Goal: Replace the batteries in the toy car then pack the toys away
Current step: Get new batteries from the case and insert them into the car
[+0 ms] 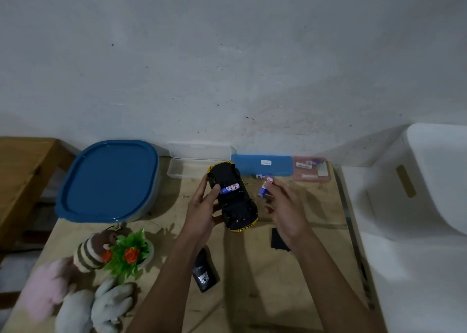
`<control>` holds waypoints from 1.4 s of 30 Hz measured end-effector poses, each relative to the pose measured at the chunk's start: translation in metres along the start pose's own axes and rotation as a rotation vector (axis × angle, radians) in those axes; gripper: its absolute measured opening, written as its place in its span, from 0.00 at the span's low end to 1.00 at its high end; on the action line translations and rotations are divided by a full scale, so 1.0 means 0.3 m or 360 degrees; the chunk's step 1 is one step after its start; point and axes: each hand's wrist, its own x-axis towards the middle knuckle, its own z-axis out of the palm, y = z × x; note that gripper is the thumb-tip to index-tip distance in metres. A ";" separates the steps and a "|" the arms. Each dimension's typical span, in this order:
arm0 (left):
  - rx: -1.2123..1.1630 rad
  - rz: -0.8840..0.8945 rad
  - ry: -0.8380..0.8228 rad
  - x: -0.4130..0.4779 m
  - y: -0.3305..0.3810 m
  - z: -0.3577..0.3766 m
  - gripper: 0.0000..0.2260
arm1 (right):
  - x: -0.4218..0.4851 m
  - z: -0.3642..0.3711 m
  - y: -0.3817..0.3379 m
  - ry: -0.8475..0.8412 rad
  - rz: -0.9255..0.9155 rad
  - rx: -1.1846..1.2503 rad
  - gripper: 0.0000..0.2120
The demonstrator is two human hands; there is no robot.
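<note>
The wooden surface (252, 294) is carrying everything. A white tub (417, 181) is standing at its right edge and a big blue-lidded container (108, 181) is sitting at the back left with its lid on. Soft toys (75, 294) are lying in the near left corner beside a small plastic plant (130, 251). None of them appears packed.

The toy car (233, 206) is lying belly-up near the back middle of the surface, its black underside facing the camera and its battery bay open. The left hand (202, 208) is gripping it from the left, fingers curled round the body and the thumb pressing on a battery (230, 188) lying in the bay. The right hand (285, 206) is hovering just beside the car's right flank. Its fingers are mostly loose, but the thumb and forefinger are pinching a second battery (265, 187), which is tilted and clear of the car.

A flat black piece (279, 239), probably the bay cover, is lying on the surface near the right wrist. A couple of loose batteries (259, 176) are resting in front of a blue case (261, 164) at the back; whether they are spent or fresh cannot be told.

The swap looks about half done. One cell is seated and another is waiting to go in. After that, the cover needs refitting, the car needs turning over and all the toys need packing away.
</note>
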 end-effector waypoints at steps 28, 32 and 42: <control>0.0095 0.0234 -0.0179 -0.197 -0.020 0.055 0.23 | -0.186 0.068 0.125 0.0373 -0.1053 -0.1750 0.24; 0.0099 0.0245 -0.0201 -0.201 -0.014 0.047 0.22 | -0.187 0.055 0.072 0.0053 -0.0255 -0.1187 0.37; 0.0163 0.0251 -0.0242 -0.183 0.003 0.047 0.23 | -0.167 0.058 0.074 -0.0160 -0.0184 -0.0682 0.21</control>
